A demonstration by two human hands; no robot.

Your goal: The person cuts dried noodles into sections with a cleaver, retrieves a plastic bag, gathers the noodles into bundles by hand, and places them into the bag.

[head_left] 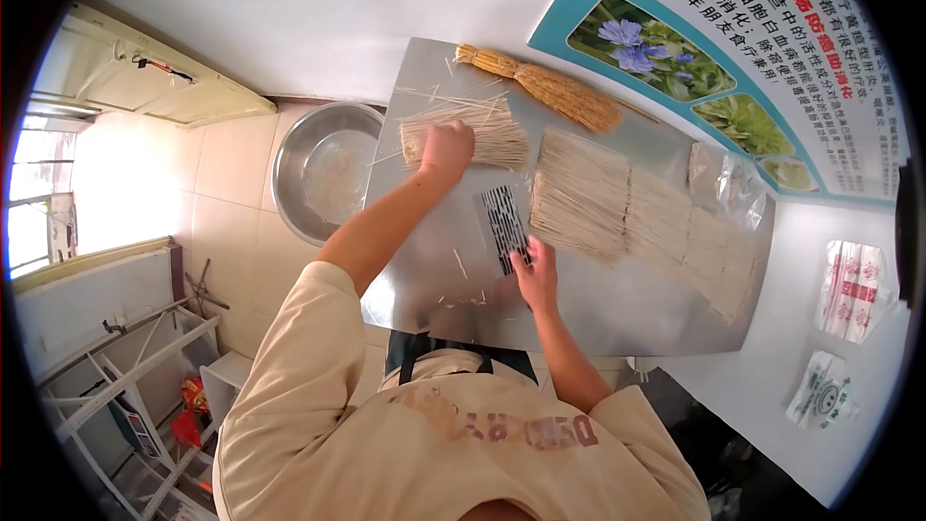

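My left hand [449, 149] is closed over a pile of thin dried noodles [497, 140] at the far left of the metal table, fingers curled on its near side. Loose strands stick out around that pile. In my right hand [537, 273] is a flat rectangular blade [503, 222] like a cleaver, with black-and-white markings, lying close to the tabletop; the grip is mostly hidden by my fingers. To the right of the blade lies a wider spread of dried noodles [584, 195], continuing in overlapping rows toward the table's right end.
A straw brush [559, 92] lies along the table's back edge. A clear plastic bag [725, 183] sits at the right end. Noodle scraps are scattered on the metal table [415, 260]. Left of it stands a steel basin [289, 169]. A printed poster [666, 0] leans at the back.
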